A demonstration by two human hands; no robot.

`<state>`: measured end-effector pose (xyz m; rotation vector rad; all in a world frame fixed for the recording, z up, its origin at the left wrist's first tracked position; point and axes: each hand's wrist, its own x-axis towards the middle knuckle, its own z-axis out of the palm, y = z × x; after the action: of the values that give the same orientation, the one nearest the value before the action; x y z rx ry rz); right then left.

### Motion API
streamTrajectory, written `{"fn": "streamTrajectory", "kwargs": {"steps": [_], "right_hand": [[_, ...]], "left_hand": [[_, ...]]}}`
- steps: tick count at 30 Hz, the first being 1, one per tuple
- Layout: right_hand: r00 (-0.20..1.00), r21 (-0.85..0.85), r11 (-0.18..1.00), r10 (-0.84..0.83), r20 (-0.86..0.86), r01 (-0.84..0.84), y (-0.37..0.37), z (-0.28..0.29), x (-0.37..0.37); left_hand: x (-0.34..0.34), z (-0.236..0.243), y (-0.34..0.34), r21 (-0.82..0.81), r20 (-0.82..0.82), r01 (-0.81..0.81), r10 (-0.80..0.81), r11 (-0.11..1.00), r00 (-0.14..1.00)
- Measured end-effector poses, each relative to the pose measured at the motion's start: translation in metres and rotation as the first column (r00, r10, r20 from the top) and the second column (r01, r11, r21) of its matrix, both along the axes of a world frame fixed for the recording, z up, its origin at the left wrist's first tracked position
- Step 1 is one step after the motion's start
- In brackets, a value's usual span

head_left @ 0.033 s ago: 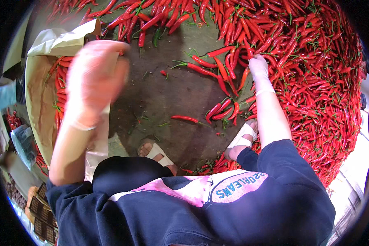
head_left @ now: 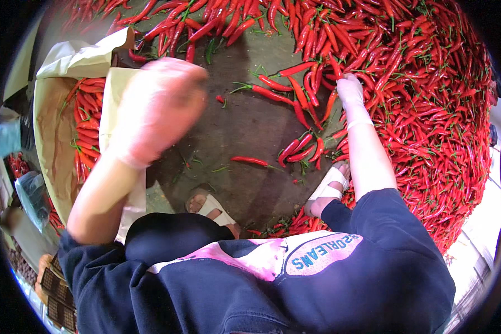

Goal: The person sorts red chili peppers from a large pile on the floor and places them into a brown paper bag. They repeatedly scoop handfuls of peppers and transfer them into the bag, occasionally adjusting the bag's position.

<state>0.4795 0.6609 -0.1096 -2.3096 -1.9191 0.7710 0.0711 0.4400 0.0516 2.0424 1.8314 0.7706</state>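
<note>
Right hand (head_left: 350,92), gloved, is reaching into the red chili pile (head_left: 428,111), fingers closing on a chili there; its axis unclear. Left hand (head_left: 158,108), gloved, blurred, is hovering beside the paper sack (head_left: 55,128); grip cannot tell. Loose chili (head_left: 250,161) below right hand is lying left-right.

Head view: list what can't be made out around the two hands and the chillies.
- Left hand: motion-blurred, so its grip and any contents are unclear.
- Right hand: fingertips buried among the red chillies, so whether it grips one cannot be told.
- Paper sack: its far side is cut off by the dark fisheye rim, and the left forearm covers its near edge.
</note>
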Motion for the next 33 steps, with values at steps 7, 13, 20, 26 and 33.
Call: {"fn": "streamTrajectory", "kwargs": {"steps": [7, 13, 20, 26, 33], "right_hand": [[0.980, -0.074, 0.991, 0.120, 0.157, -0.110, -0.017, -0.003, -0.070], [0.987, -0.157, 0.985, 0.098, 0.124, -0.078, -0.013, 0.008, -0.078], [0.988, -0.186, 0.975, 0.096, -0.124, -0.118, 0.010, -0.026, -0.046], [0.988, -0.191, 0.975, 0.131, 0.086, -0.112, 0.006, -0.017, -0.059], [0.983, -0.118, 0.993, -0.037, -0.180, 0.016, -0.008, -0.017, -0.034]], "left_hand": [[0.137, -0.136, 0.058, -0.237, -0.304, 0.334, -0.396, 0.912, 0.867], [0.168, -0.164, 0.090, -0.418, -0.434, 0.259, -0.442, 0.871, 0.785], [0.172, -0.171, 0.077, -0.437, -0.520, 0.247, -0.467, 0.865, 0.715], [0.150, -0.107, 0.045, -0.603, -0.208, 0.290, -0.498, 0.744, 0.842], [0.100, -0.127, 0.048, -0.726, -0.069, 0.227, -0.397, 0.649, 0.915]]}}
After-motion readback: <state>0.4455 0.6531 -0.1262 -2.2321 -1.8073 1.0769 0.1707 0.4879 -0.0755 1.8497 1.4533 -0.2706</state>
